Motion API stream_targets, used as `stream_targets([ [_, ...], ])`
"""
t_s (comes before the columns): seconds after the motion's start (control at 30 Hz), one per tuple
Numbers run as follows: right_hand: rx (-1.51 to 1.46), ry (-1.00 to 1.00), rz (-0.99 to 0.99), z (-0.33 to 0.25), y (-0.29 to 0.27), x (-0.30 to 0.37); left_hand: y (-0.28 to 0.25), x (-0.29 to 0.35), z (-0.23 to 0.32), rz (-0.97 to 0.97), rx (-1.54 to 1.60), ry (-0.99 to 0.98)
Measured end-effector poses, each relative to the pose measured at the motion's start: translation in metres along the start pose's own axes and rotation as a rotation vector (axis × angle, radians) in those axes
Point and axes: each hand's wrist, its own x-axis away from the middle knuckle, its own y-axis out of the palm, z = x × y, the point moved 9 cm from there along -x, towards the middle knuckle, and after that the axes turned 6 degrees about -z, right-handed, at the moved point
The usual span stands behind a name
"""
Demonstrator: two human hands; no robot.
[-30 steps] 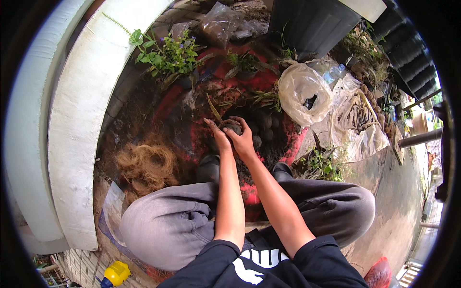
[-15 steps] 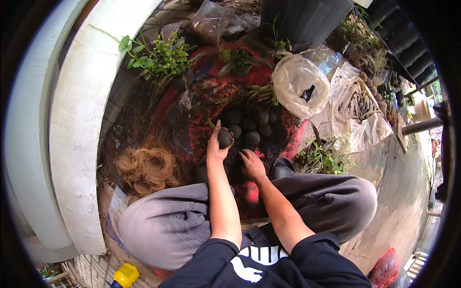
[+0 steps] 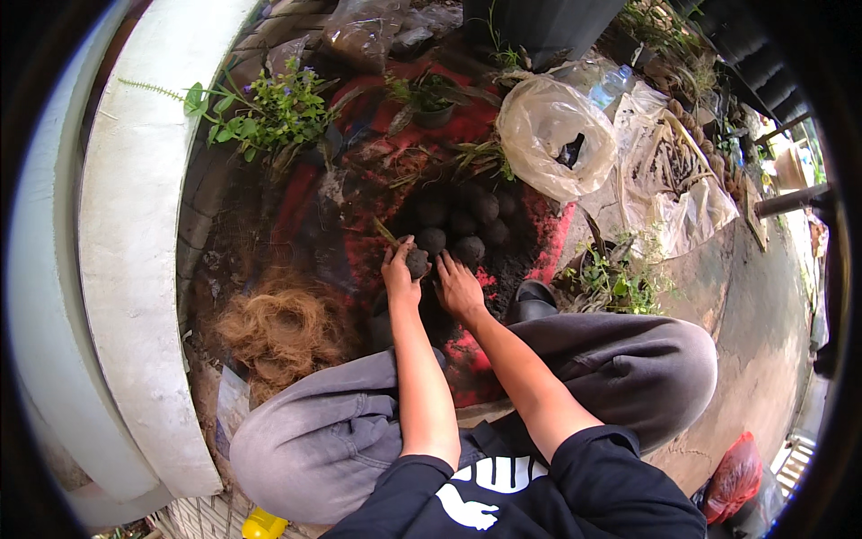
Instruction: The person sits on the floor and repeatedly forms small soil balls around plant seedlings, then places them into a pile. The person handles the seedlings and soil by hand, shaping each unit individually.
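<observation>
Dark, round, grainy ball [image 3: 417, 263] grasped by left hand [image 3: 400, 278]; right hand [image 3: 460, 287] spread, unclenched; similar balls [image 3: 462, 222] heaped just beyond.

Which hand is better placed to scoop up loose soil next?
Probably the right hand: it looks empty and lies close to the dark soil, while the left hand holds a ball.

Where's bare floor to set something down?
Right side: concrete floor bordered by the leafy plant, right knee and red plastic bag. Crowded: around the left hand, holding a dark ball, and the right hand, beside more dark balls; fibre heap further left.
</observation>
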Motion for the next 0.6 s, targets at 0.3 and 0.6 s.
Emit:
stream_targets([
  [0.3, -0.034, -0.052, -0.004, 0.006, 0.007, 0.010, 0.023, 0.012, 0.004, -0.042, -0.066, 0.013],
  [0.6, 0.010, -0.095, -0.099, 0.009, -0.001, 0.027, 0.030, 0.025, 0.024, -0.103, -0.057, 0.078],
])
